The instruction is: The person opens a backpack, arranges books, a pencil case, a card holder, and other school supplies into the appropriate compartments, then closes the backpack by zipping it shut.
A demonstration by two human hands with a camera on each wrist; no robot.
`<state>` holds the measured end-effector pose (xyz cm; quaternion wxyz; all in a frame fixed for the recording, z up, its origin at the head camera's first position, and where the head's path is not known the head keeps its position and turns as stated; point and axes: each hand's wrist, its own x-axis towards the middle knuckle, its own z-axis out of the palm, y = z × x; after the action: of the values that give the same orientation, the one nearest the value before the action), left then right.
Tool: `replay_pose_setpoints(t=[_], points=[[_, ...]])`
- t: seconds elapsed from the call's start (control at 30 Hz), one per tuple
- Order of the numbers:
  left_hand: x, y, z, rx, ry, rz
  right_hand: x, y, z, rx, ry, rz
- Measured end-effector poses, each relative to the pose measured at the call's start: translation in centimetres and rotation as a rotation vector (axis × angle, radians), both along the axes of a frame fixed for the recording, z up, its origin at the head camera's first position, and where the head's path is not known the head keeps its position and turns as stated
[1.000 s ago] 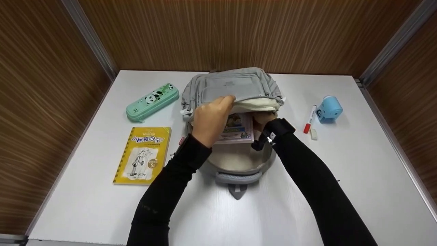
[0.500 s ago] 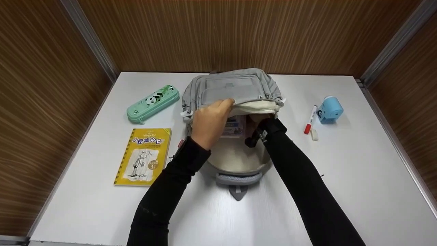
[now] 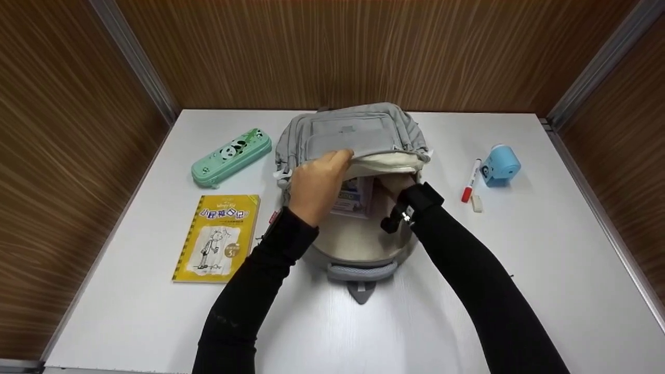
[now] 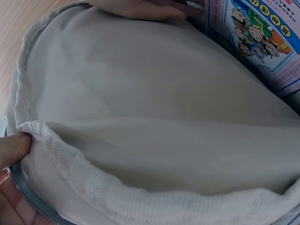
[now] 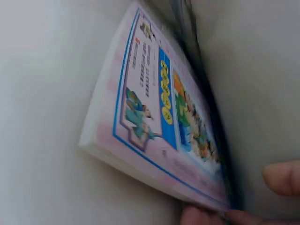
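My left hand (image 3: 318, 188) pinches the upper opening edge of a grey backpack (image 3: 350, 139) and holds it raised. In the left wrist view, the thumb of that hand (image 4: 13, 151) presses on the pale lining edge. Inside the bag lies a pink and blue book (image 3: 352, 203), partly hidden under the raised flap. My right hand (image 3: 397, 183) reaches into the bag beside the book. In the right wrist view, its fingertips (image 5: 199, 216) touch the book's lower edge (image 5: 136, 172), while the thumb stands apart from the cover.
Left of the bag are a green panda pencil case (image 3: 231, 157) and a yellow book (image 3: 216, 239). On the right lie a red-capped marker (image 3: 470, 181), a white eraser (image 3: 476, 203) and a light blue object (image 3: 501, 165). Wood-patterned panels surround the white table.
The pink book sits deeper in the bag than a second ago. My right hand moved inward with it, then its wrist shifted slightly back to the right. My left hand keeps its hold.
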<state>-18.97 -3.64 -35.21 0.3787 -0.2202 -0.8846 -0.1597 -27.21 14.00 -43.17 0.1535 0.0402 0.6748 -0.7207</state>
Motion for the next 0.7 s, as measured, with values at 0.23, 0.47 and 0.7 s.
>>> replay_pose_setpoints(t=[0.23, 0.47, 0.7], points=[[0.1, 0.1, -0.4, 0.010, 0.008, 0.005, 2.1, 0.8, 0.8, 0.103, 0.024, 0.097], [0.4, 0.0, -1.0, 0.000, -0.005, -0.008, 7.2, 1.0, 3.7, 0.511, 0.400, 0.357], [0.7, -0.2, -1.9, -0.012, -0.060, -0.042, 10.5, 2.0, 4.0, 0.615, 0.687, 0.525]])
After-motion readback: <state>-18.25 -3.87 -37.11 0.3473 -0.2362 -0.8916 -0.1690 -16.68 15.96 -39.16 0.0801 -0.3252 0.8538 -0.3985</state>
